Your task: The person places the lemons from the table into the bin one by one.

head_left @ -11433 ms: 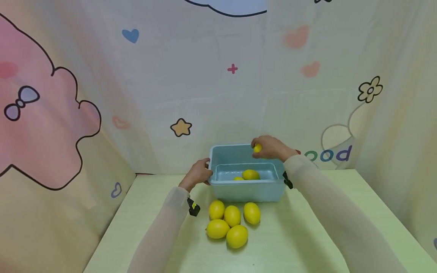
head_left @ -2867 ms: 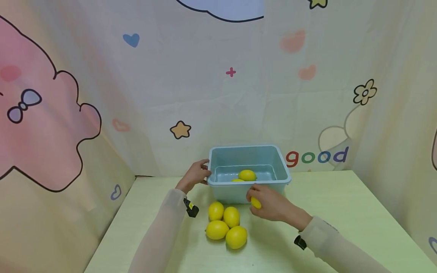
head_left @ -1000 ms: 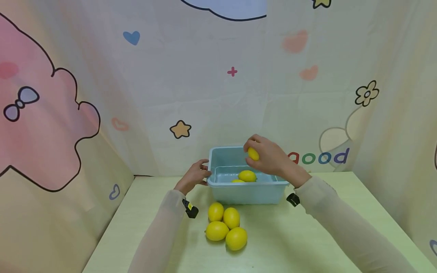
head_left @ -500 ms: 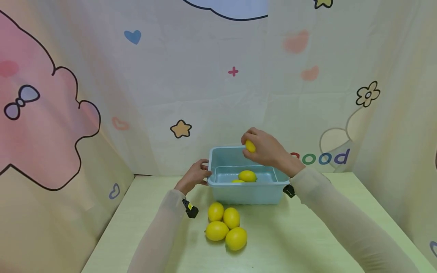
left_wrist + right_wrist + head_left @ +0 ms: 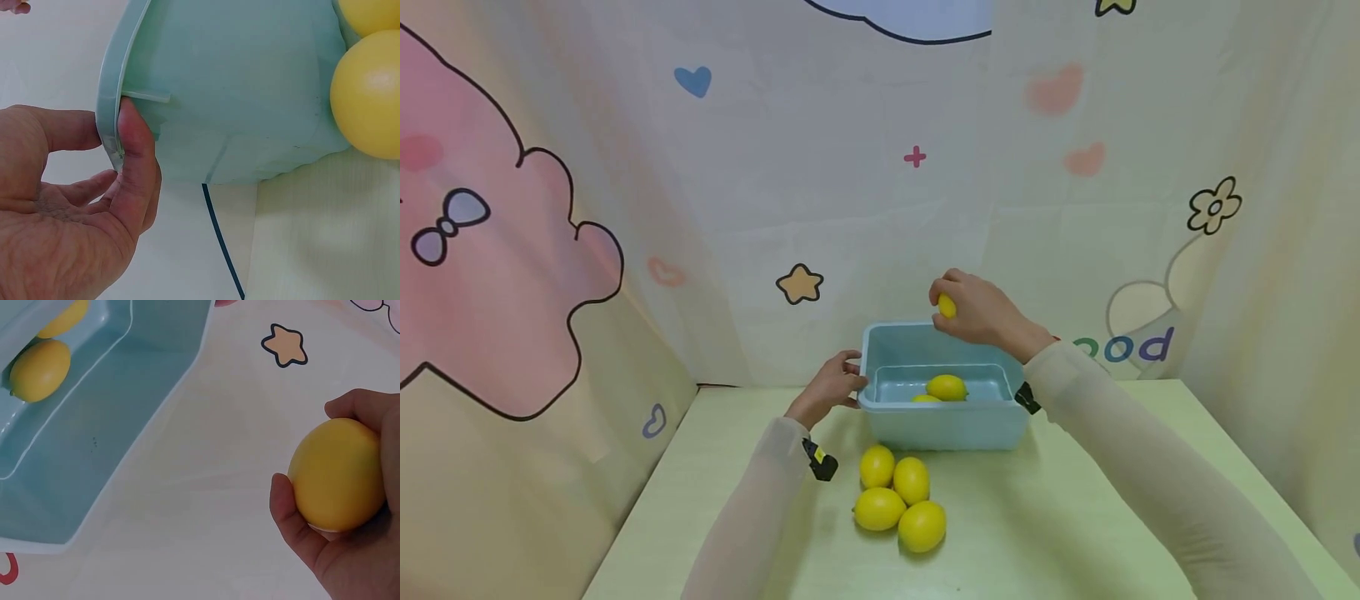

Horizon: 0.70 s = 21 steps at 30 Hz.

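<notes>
A light blue plastic bin [image 5: 947, 427] stands at the back of the table, with two lemons visible inside, one of them this lemon [image 5: 946, 387]. My left hand [image 5: 829, 387] pinches the bin's left rim; in the left wrist view the thumb and fingers lie on either side of the rim [image 5: 112, 87]. Above the bin's back edge, my right hand [image 5: 981, 310] grips another lemon [image 5: 337, 475], fingers curled round it. Several more lemons [image 5: 880, 508] lie clustered on the table in front of the bin.
The pale table [image 5: 1045, 533] ends at a printed curtain [image 5: 880, 225] that hangs right behind the bin. More curtain closes in on the left and right. Both wrists wear small black cameras, such as the left one [image 5: 822, 461].
Since about three seconds ago, my right hand has lifted a lemon from the table in front of the bin to above its back edge. My left hand stays on the rim.
</notes>
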Tool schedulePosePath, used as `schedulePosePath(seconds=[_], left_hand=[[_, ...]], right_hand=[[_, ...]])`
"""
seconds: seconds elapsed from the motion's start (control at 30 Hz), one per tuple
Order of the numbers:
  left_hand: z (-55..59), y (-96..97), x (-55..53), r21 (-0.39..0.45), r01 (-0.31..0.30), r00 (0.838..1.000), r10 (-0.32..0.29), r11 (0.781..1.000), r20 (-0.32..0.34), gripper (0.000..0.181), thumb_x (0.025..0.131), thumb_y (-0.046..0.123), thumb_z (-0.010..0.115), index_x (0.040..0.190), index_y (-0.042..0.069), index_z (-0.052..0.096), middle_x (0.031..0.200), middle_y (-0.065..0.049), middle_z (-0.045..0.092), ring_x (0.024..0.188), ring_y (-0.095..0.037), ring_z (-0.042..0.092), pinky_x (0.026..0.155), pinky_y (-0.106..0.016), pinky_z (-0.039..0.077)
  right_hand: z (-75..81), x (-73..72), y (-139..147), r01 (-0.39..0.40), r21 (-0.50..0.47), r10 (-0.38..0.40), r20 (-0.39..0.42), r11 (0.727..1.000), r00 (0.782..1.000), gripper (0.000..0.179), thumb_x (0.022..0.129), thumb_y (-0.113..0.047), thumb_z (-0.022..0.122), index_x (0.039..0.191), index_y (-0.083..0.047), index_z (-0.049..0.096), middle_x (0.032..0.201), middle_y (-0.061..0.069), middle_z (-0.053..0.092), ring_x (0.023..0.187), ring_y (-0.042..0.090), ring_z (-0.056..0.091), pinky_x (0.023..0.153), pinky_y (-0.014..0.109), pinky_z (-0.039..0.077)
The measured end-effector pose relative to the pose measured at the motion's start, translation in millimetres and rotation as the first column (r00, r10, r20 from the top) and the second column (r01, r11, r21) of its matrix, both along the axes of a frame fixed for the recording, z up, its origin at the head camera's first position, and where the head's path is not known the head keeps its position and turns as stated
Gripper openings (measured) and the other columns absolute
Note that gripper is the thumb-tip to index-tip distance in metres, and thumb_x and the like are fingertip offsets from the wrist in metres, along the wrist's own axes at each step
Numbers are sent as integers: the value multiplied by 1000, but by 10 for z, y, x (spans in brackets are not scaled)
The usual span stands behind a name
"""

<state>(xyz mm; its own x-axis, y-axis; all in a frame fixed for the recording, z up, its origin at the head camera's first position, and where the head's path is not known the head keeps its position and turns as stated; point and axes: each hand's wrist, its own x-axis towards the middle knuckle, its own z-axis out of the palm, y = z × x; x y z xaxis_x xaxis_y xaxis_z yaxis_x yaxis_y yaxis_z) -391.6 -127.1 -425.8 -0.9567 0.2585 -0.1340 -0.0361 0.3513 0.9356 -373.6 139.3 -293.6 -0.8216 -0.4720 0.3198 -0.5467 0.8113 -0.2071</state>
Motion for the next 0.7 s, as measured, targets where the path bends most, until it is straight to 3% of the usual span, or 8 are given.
schedulePosePath(seconds=[0.33,0.7], left_hand=[[-13,-9,15,-15,-7,1000,7,1000,-5,61,95,12,60,150,8,34,134,-20,52,110,-37,62,76,-35,61],[-10,-15,11,-2,-1,1000,1,1000,3,60,95,12,60,148,8,34,136,-22,50,114,-40,59,76,-35,61]], right_hand=[[-36,-139,-39,44,28,-46,61,999,997,25,89,-25,64,111,-12,64,119,9,59,96,26,56,86,37,54],[-147,-287,21,63,78,-74,155,995,985,28,89,-24,63,113,-10,64,115,10,59,95,27,55,83,37,53]])
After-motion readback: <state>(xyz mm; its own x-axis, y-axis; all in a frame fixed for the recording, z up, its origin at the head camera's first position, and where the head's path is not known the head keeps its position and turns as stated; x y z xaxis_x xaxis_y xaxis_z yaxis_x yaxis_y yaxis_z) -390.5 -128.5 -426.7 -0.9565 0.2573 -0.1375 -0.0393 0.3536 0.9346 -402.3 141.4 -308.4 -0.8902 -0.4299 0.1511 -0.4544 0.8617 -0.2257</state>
